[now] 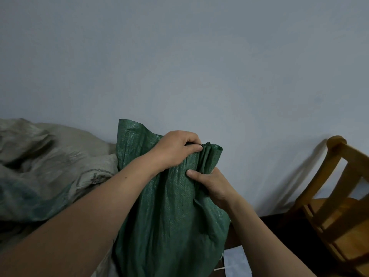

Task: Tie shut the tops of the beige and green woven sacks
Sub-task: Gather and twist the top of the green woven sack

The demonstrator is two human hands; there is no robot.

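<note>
A green woven sack (pixel 169 212) stands upright in the middle, against the wall. Its top is gathered into pleats at the right, while a flat corner still sticks up at the left. My left hand (pixel 175 148) grips the bunched top from above, fingers curled over the folds. Just below it, my right hand (pixel 211 184) holds the gathered neck, with the thumb pressed across the front. A crumpled beige woven sack (pixel 60 162) with dark print lies to the left, touching the green one.
A wooden chair (pixel 335 200) stands at the right, close to the wall (pixel 199 66). A white sheet (pixel 236 262) and a pale cord (pixel 219 269) lie on the floor by the green sack's base.
</note>
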